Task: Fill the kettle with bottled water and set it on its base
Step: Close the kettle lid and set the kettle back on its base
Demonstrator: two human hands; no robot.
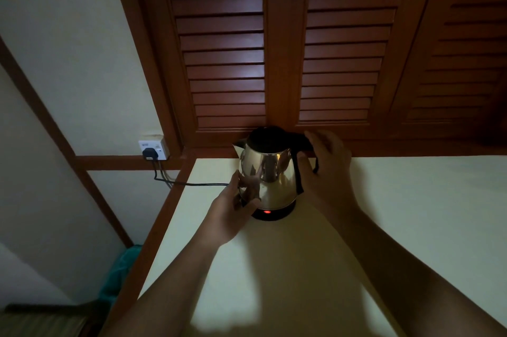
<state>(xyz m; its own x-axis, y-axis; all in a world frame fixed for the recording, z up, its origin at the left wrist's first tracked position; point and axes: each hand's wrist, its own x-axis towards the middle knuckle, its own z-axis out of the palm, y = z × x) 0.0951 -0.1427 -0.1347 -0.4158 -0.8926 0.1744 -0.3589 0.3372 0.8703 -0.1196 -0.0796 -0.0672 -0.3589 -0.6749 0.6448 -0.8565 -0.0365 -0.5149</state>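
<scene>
Viewed from my remote station, both forearms reach forward over the pale tabletop point(397, 199). The left grip point(230, 213) is wide: its fingers lie straight against the lower left wall of the kettle point(270, 172), with the thumb just above the base point(286, 210). The right grip point(326, 169) is closed round the black handle point(297, 141) on the kettle's right side. The kettle stands upright on its base, spout pointing left, and a red light point(266, 212) glows at the base front. A power cord point(197, 184) runs left off the tabletop to a plug point(149, 154) in a wall socket point(160, 146). A teal cloth point(118, 276) lies low at the left. Brown louvred shutters point(227, 48) stand close behind the kettle.
</scene>
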